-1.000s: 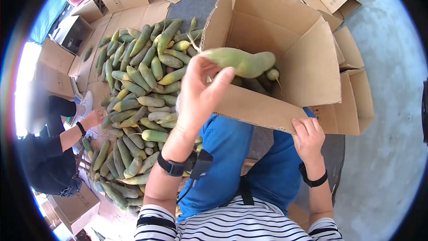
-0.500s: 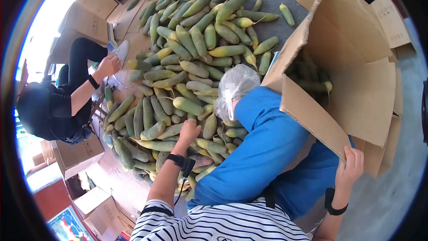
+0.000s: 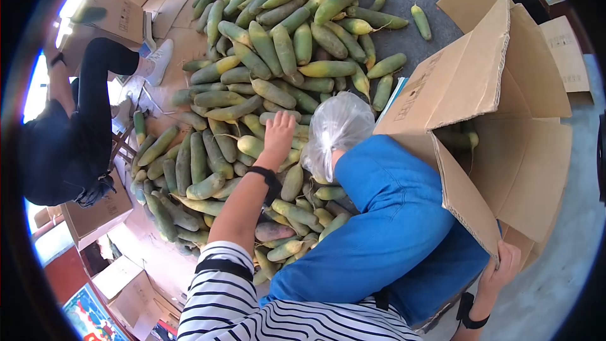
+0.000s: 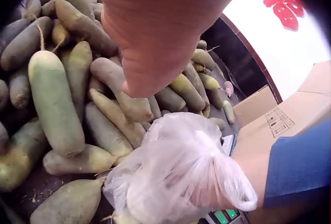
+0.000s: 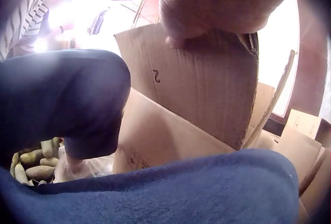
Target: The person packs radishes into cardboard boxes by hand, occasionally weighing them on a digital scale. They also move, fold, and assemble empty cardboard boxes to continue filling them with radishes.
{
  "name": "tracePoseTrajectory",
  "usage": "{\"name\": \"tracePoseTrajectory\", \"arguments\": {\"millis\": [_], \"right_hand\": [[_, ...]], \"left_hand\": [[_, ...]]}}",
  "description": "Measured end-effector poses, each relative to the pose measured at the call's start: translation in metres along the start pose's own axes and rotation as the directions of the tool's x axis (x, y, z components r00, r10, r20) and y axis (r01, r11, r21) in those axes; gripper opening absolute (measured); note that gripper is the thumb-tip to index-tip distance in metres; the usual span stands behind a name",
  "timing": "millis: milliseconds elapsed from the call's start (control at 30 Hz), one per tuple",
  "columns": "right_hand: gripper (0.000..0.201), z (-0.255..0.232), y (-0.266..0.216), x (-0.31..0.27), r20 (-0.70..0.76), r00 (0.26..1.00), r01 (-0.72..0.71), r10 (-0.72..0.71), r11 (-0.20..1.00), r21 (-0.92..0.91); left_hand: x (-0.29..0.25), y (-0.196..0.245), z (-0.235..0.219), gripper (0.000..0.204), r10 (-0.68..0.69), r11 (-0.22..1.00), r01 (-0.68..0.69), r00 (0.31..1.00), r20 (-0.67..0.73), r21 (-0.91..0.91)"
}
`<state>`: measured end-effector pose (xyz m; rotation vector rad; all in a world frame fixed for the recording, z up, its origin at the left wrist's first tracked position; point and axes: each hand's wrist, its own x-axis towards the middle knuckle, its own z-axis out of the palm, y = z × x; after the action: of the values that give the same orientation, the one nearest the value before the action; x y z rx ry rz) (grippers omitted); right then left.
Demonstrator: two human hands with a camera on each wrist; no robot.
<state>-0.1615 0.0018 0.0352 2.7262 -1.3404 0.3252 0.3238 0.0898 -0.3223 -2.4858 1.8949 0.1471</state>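
Note:
Many green radishes [image 3: 273, 93] lie heaped on the floor. Over the middle of the heap, the left hand [image 3: 278, 139] reaches with slightly bent fingers onto a greyish radish; its far fingers are hidden in the left wrist view, where the hand [image 4: 155, 38] is just above a radish [image 4: 116, 82]. The right hand [image 3: 502, 266] grips the near flap of an upright-sided cardboard box [image 3: 435, 88], and in the right wrist view this hand [image 5: 222, 7] covers the flap's edge [image 5: 201, 84]. A few radishes show inside the shadowed box.
A clear plastic bag [image 3: 338, 129] covers the person's foot between heap and box. Blue-trousered legs [image 3: 391, 208] lie between the hands. Another person [image 3: 63, 145] sits at the left. More cartons [image 3: 568, 57] stand at the right and left edges.
A second ago the left hand held a radish over the box; it then moved empty to the heap and has since reached farther forward. The right hand stays on the flap. The head view has shifted.

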Motion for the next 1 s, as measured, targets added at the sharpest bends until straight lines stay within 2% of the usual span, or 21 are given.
{"name": "tracePoseTrajectory", "arguments": {"millis": [67, 100, 200, 233, 300, 333, 400, 433, 467, 500, 533, 567, 600, 633, 700, 767, 800, 833, 900, 967, 1000], "right_hand": [[0.02, -0.002, -0.002, 0.003, 0.011, 1.0, -0.006, 0.006, 1.0, 0.001], [0.02, -0.004, -0.003, 0.004, 0.02, 1.0, -0.016, 0.016, 1.0, 0.008], [0.019, -0.003, 0.001, 0.001, 0.033, 0.999, -0.025, 0.025, 1.0, -0.01], [0.019, -0.003, 0.002, 0.002, 0.035, 0.999, -0.026, 0.026, 1.0, -0.012], [0.019, -0.002, 0.001, 0.001, 0.024, 0.999, -0.032, 0.031, 0.999, 0.014], [0.019, -0.002, 0.002, 0.002, 0.026, 0.999, -0.033, 0.032, 0.999, 0.018], [0.019, -0.001, 0.001, 0.001, 0.007, 1.0, -0.015, 0.015, 1.0, 0.017], [0.019, 0.0, 0.0, 0.0, 0.001, 1.0, -0.021, 0.021, 1.0, 0.023], [0.019, 0.0, -0.001, -0.001, -0.003, 0.999, -0.033, 0.033, 0.999, 0.016], [0.019, 0.0, -0.002, -0.001, -0.01, 0.999, -0.043, 0.043, 0.999, 0.009], [0.019, 0.001, -0.003, -0.001, -0.019, 0.999, -0.044, 0.044, 0.999, 0.012], [0.019, 0.001, -0.004, -0.001, -0.015, 0.999, -0.036, 0.036, 0.999, 0.01], [0.02, 0.001, -0.005, -0.001, -0.012, 1.0, -0.027, 0.027, 1.0, 0.007], [0.02, 0.0, -0.006, 0.0, -0.024, 0.999, -0.025, 0.025, 1.0, 0.007], [0.022, -0.001, -0.01, 0.002, -0.021, 0.999, -0.024, 0.024, 1.0, 0.011], [0.022, 0.001, -0.009, 0.0, -0.044, 0.999, -0.012, 0.012, 1.0, 0.006], [0.022, 0.001, -0.008, 0.0, -0.056, 0.998, -0.008, 0.008, 1.0, -0.002], [0.022, 0.002, -0.009, 0.001, -0.072, 0.997, 0.006, -0.006, 1.0, 0.003], [0.021, 0.002, -0.009, 0.001, -0.077, 0.997, 0.006, -0.006, 1.0, -0.002], [0.021, 0.005, -0.005, -0.004, -0.082, 0.996, 0.021, -0.022, 1.0, -0.01], [0.021, 0.005, -0.004, -0.005, -0.075, 0.997, 0.023, -0.025, 1.0, -0.02]], "left_hand": [[0.013, 0.006, 0.012, 0.043, 0.106, 0.991, -0.109, 0.993, 0.044, 0.078], [0.015, 0.007, 0.018, 0.043, 0.105, 0.992, -0.108, 0.994, 0.043, 0.07], [0.02, 0.002, 0.029, 0.034, 0.109, 0.985, -0.135, 0.97, 0.215, 0.11], [0.021, 0.003, 0.028, 0.034, 0.111, 0.985, -0.137, 0.97, 0.216, 0.108], [0.013, 0.005, 0.022, 0.017, 0.097, 0.995, -0.098, 0.986, 0.137, -0.002], [0.008, 0.006, 0.017, 0.017, 0.096, 0.995, -0.097, 0.985, 0.14, 0.001], [0.0, 0.008, -0.002, 0.036, 0.017, 0.988, -0.005, 0.997, 0.077, -0.153], [-0.006, 0.009, -0.011, 0.036, 0.02, 0.99, -0.009, 0.997, 0.075, -0.144], [-0.014, 0.012, -0.02, 0.041, -0.163, 0.918, 0.145, 0.986, -0.017, -0.368], [-0.022, 0.015, -0.033, 0.046, -0.355, 0.771, 0.252, 0.932, -0.067, -0.584], [-0.029, 0.02, -0.055, 0.05, -0.458, 0.685, 0.336, 0.889, -0.023, -0.647], [-0.035, 0.027, -0.079, 0.05, -0.458, 0.688, 0.33, 0.888, -0.034, -0.646], [-0.042, 0.037, -0.104, 0.048, -0.524, 0.551, 0.314, 0.852, -0.027, -0.773], [-0.046, 0.047, -0.129, 0.047, -0.583, 0.397, 0.277, 0.813, -0.007, -0.875], [-0.053, 0.067, -0.183, 0.05, -0.575, 0.378, -0.034, 0.775, -0.264, -0.925], [-0.054, 0.088, -0.246, 0.056, -0.486, 0.376, -0.378, 0.696, -0.528, -0.846], [-0.053, 0.099, -0.275, 0.058, -0.406, 0.274, -0.569, 0.663, -0.629, -0.775], [-0.051, 0.112, -0.3, 0.06, -0.334, 0.151, -0.728, 0.599, -0.728, -0.669], [-0.04, 0.151, -0.337, 0.059, -0.294, -0.077, -0.867, 0.491, -0.82, -0.492], [-0.03, 0.186, -0.356, 0.059, -0.145, -0.127, -0.814, 0.581, -0.801, -0.567], [-0.021, 0.2, -0.362, 0.06, -0.073, -0.017, -0.795, 0.606, -0.792, -0.606]]}}
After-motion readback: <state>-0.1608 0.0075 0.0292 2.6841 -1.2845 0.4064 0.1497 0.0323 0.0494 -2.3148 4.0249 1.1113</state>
